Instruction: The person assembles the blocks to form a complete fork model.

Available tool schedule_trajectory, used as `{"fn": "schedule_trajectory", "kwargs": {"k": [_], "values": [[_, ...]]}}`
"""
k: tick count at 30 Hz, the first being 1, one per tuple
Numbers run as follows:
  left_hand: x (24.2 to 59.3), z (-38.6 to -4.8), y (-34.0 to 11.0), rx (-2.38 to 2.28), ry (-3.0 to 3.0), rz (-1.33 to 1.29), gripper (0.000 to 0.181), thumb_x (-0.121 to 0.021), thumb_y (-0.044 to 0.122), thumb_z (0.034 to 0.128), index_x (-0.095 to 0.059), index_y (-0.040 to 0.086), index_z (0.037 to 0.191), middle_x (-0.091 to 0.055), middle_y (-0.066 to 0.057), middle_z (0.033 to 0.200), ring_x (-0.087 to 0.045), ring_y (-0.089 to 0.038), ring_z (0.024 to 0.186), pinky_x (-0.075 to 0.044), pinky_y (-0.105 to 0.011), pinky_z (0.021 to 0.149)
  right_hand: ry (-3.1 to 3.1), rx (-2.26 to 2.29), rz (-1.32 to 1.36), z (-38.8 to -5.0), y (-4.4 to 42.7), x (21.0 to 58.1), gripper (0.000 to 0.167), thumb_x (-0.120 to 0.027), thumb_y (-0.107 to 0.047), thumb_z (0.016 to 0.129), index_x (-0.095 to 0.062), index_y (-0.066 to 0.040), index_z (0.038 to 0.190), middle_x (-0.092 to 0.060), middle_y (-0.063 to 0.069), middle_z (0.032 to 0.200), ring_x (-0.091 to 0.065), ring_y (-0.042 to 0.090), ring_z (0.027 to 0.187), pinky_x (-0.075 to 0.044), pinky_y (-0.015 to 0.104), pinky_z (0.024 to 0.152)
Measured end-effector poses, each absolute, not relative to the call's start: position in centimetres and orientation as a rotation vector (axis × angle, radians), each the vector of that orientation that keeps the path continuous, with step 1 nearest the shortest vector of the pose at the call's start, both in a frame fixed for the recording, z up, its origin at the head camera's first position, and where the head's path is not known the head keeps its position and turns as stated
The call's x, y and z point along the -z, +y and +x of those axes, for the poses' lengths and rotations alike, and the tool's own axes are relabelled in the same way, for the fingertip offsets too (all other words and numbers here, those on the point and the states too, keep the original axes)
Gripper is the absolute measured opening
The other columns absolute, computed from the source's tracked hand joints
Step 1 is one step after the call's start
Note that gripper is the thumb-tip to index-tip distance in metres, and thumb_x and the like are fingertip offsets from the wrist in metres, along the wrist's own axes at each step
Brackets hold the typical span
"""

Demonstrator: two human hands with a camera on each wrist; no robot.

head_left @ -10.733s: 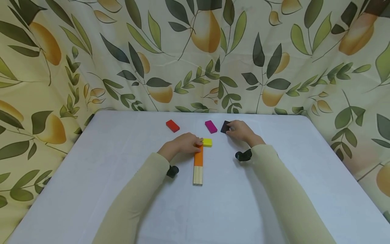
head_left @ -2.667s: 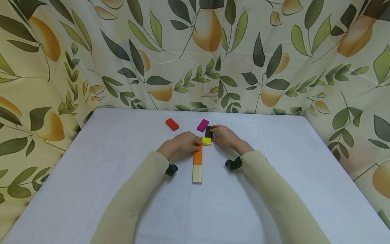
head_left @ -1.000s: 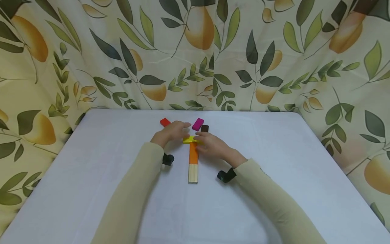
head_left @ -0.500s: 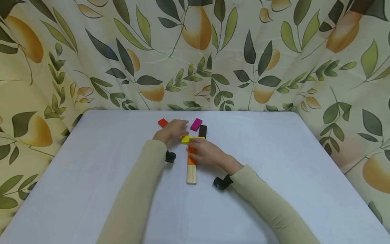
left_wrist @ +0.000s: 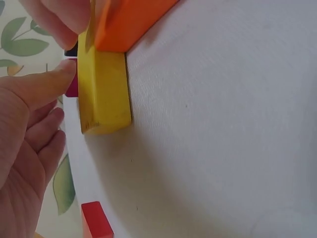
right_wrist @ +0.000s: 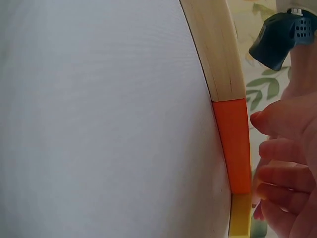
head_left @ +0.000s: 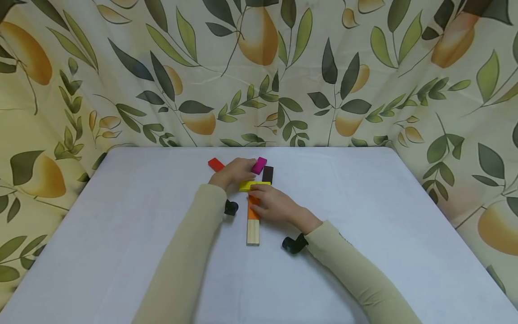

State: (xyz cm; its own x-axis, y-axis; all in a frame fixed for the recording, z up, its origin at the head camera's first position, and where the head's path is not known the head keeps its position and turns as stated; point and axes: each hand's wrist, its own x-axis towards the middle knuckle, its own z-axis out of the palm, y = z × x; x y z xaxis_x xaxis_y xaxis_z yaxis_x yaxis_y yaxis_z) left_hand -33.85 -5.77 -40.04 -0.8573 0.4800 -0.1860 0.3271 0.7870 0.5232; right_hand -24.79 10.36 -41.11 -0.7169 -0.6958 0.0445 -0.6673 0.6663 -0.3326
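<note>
In the head view, a yellow block (head_left: 244, 186) lies crosswise at the far end of an orange block (head_left: 252, 214), which meets a plain wooden block (head_left: 252, 233). My left hand (head_left: 234, 173) reaches over the yellow block's left end, its fingertips at the near left side of a magenta block (head_left: 260, 164). In the left wrist view, the left thumb (left_wrist: 54, 82) overlaps that block. My right hand (head_left: 279, 204) lies over the orange block, fingertips touching the yellow block's near side. In the right wrist view, its fingers (right_wrist: 285, 176) stay beside the orange block.
A dark brown block (head_left: 267, 174) abuts the yellow block's far right part. A red block (head_left: 216, 164) lies behind the left hand. Both wrists carry black cameras. The white table (head_left: 344, 189) ends at a patterned curtain (head_left: 299, 76).
The dark block came from the right to the yellow block. My left hand left the orange-yellow joint and moved to the magenta block; my right hand shifted from the dark block onto the orange one.
</note>
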Motion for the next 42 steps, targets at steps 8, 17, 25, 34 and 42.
{"fn": "schedule_trajectory", "kwargs": {"k": [8, 17, 25, 34, 42], "values": [[39.9, -33.8, -5.4, -0.618, 2.687, 0.639, 0.048, -0.059, 0.018, 0.0908, -0.045, 0.011, 0.137, -0.050, -0.003, 0.133, -0.047, -0.020, 0.109, -0.037, -0.032, 0.098, 2.792, 0.488, -1.137, -24.7, 10.4, 41.0, 0.041, -0.061, -0.023, 0.088, -0.058, -0.002, 0.123, -0.051, 0.013, 0.128, -0.046, 0.024, 0.118, -0.038, 0.034, 0.097], [39.8, -33.7, -4.9, -0.440, 2.797, 0.653, 0.035, -0.056, 0.017, 0.0923, -0.057, 0.013, 0.127, -0.057, -0.004, 0.125, -0.049, -0.021, 0.112, -0.036, -0.034, 0.099, 2.819, 0.438, -1.152, -24.8, 10.4, 41.0, 0.040, -0.062, -0.025, 0.088, -0.060, -0.001, 0.120, -0.053, 0.013, 0.125, -0.049, 0.023, 0.115, -0.040, 0.034, 0.095], [39.9, -33.5, -4.6, -0.352, 2.865, 0.622, 0.032, -0.057, 0.016, 0.0919, -0.060, 0.014, 0.124, -0.061, -0.004, 0.117, -0.052, -0.020, 0.106, -0.039, -0.033, 0.096, 2.805, 0.456, -1.179, -24.8, 10.5, 41.0, 0.039, -0.062, -0.023, 0.088, -0.060, 0.001, 0.119, -0.054, 0.015, 0.124, -0.049, 0.025, 0.115, -0.039, 0.034, 0.096], [40.2, -33.2, -4.4, -0.280, 2.905, 0.619, 0.031, -0.057, 0.018, 0.0920, -0.062, 0.014, 0.122, -0.062, -0.003, 0.113, -0.052, -0.019, 0.100, -0.042, -0.031, 0.092, 2.799, 0.463, -1.189, -24.9, 10.6, 41.2, 0.038, -0.061, -0.023, 0.088, -0.060, 0.001, 0.118, -0.054, 0.015, 0.124, -0.049, 0.025, 0.115, -0.038, 0.034, 0.097], [39.9, -32.8, -4.3, -0.227, 2.927, 0.629, 0.030, -0.059, 0.019, 0.0909, -0.063, 0.014, 0.121, -0.063, -0.004, 0.109, -0.053, -0.019, 0.096, -0.044, -0.031, 0.088, 2.798, 0.461, -1.164, -24.9, 10.6, 41.1, 0.039, -0.061, -0.023, 0.088, -0.060, 0.001, 0.119, -0.053, 0.015, 0.125, -0.048, 0.024, 0.117, -0.038, 0.034, 0.098]]}}
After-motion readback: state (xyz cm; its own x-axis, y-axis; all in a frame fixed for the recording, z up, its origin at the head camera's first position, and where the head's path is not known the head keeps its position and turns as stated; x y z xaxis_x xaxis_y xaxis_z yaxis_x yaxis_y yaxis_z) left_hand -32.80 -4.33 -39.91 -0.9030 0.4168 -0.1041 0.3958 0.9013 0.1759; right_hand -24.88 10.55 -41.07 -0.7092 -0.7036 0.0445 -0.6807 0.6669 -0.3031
